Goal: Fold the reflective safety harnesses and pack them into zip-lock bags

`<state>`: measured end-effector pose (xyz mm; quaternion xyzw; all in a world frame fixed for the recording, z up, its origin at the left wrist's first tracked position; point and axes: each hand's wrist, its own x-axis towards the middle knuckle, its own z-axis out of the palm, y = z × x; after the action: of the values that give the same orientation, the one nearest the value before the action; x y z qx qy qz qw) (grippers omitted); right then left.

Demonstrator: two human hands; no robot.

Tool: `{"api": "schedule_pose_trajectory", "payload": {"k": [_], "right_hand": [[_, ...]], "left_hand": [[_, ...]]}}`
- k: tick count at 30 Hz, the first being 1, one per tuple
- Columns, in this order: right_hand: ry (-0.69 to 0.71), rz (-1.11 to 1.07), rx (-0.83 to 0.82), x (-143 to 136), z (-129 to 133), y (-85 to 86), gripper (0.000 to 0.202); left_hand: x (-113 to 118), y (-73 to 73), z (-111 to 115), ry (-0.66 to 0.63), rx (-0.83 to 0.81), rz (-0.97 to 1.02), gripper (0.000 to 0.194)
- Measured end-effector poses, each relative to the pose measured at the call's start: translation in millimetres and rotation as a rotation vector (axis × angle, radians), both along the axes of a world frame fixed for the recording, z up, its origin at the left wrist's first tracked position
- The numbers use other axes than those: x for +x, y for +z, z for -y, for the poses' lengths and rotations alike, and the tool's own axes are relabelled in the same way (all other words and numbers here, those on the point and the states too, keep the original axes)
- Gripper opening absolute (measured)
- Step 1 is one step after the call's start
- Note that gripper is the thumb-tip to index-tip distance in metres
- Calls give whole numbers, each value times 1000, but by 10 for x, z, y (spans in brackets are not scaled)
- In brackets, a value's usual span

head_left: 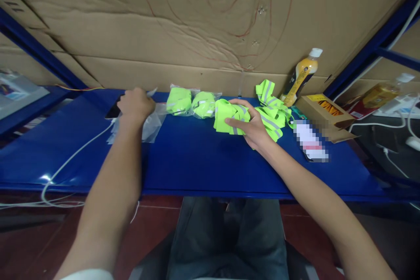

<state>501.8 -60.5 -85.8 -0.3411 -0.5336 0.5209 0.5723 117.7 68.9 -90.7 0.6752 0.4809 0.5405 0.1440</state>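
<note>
My left hand [136, 104] is closed at the stack of clear plastic bags [153, 127] on the left of the table. A corner of plastic pokes out beside its fingers, whose tips are hidden. My right hand [252, 123] grips a folded bundle of neon-yellow reflective strap [226, 116], thumb in front and fingers behind. To the right of this hand lies a loose heap of the same strap [271, 116]. Between my hands sit two bagged neon-yellow bundles, one on the left [179, 100] and one on the right [203, 105].
Behind the blue table [210, 166] stands a cardboard wall [183, 43]. At the right are a drink bottle [302, 76], an open cardboard box [328, 113] and a phone with a blurred screen [310, 140]. A dark phone [113, 110] with a white cable [77, 151] lies at the left.
</note>
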Motion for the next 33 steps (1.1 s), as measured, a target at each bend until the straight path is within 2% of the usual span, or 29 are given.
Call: {"api": "schedule_pose_trajectory", "payload": {"k": [3,4,6,8,10,13,16,19,21,24,26,30,33], "right_hand": [[-21,3,-28,21,-2,50,67],[-20,-10,-46,37,-3,74,69],[0,-54,-88,84,-7,121,73],[44,-98,-123,146,-16,161,75],[96,-137,-141,209,-32,182,76],[172,-179,-139,271,-59,178,70],[237,-191,-137,288,-80,149,66],[246,-188,-141,299,-101,117,66],[230,-175,-150,326,-123,101,66],[192,-170,-166,398,-163,94,71],[161,-183,-156,450,-182,102,76],[119,-196,-137,503,-192,138,79],[120,-198,-133,499,-185,156,80]], "left_hand": [[220,261,184,165,10,-78,74],[348,351,264,165,55,-145,71],[656,492,436,2,189,-281,71],[982,550,599,-158,275,-314,73],[1267,523,734,-299,306,-339,74],[1552,396,868,-416,313,-421,76],[1668,271,924,-571,238,-465,83],[1692,210,924,-740,125,-357,78],[1703,201,913,-717,89,-351,61],[1733,204,897,-623,110,-459,27],[1747,198,884,-577,127,-450,28],[1733,172,856,-403,122,-290,32],[1717,168,842,-346,91,-180,29]]}}
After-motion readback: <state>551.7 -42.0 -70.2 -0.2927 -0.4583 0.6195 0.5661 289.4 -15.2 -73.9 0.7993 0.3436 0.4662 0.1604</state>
